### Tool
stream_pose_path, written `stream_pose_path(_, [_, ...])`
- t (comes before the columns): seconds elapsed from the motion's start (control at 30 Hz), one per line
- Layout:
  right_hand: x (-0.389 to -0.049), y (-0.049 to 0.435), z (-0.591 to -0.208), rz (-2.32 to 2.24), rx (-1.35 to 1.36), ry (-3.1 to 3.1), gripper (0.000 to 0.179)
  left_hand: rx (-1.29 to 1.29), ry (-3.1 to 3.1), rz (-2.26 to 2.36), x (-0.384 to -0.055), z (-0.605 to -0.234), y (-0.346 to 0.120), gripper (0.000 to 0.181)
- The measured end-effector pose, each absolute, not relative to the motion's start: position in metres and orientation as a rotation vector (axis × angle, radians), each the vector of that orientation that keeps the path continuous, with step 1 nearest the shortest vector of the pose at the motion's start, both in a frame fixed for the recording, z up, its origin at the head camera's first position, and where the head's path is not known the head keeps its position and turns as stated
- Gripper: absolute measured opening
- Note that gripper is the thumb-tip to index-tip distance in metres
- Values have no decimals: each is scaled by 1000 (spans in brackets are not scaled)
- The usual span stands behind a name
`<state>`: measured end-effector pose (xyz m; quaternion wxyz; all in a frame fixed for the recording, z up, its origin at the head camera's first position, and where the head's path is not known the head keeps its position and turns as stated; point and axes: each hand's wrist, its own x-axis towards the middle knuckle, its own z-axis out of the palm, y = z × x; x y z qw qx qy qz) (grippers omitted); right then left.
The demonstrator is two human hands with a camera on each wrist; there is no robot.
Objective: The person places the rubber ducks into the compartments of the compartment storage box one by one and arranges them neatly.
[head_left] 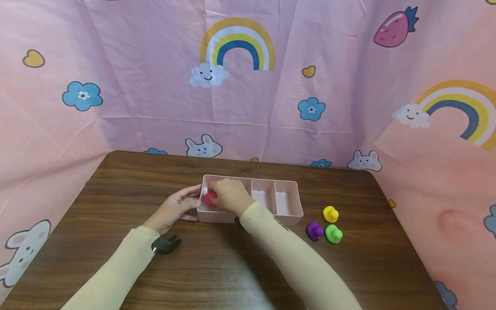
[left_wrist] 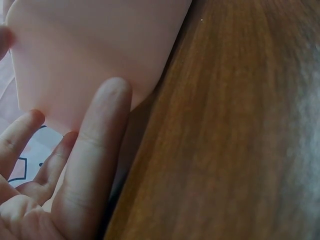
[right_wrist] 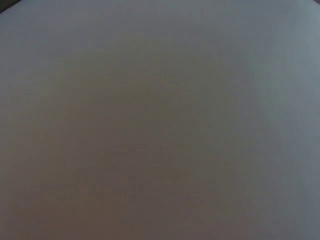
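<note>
A pale pink divided box [head_left: 287, 220] sits on the table, its left part mostly covered by my right hand [head_left: 230, 196]. Inside, near the left end, the right hand's fingers pinch a pink toy duck [head_left: 210, 198], which they partly hide. My left hand [head_left: 170, 209] rests against the box's left end with its fingers fairly straight. In the left wrist view, its fingertips [left_wrist: 114, 92] touch the box's outer wall [left_wrist: 95, 45]. A blurred pale surface [right_wrist: 160, 100] fills the right wrist view, so neither hand nor duck shows there.
To the right of the box stand three toy ducks: a yellow duck [head_left: 330, 214], a purple duck [head_left: 314, 231] and a green duck [head_left: 333, 234]. The brown wooden table [head_left: 217, 275] ends at a patterned pink cloth [head_left: 155, 77] hung behind and along both sides.
</note>
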<state>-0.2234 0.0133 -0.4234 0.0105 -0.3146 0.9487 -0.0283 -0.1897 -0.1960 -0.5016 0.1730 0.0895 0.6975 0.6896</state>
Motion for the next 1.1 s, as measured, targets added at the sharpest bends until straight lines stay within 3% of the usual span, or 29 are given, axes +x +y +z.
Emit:
stream_pose_path(0.23, [-224,20,-415,-194,-954,2934,20,270,1998,1954,-189,-501,-196,64])
stream_pose_path(0.43, [-220,58,-382,-232,-1001,2987,27,261,2003,1960,-188,-501,-196,65])
stream_pose_path(0.77, [-207,184,-341,-423,-915,3109,34,294,1990,1967,-188,-502,-194,65])
stream_pose_path(1.1, [-203,315,-362,-442,-452,3051,41,298,1993,1974,-190,-503,-195,65])
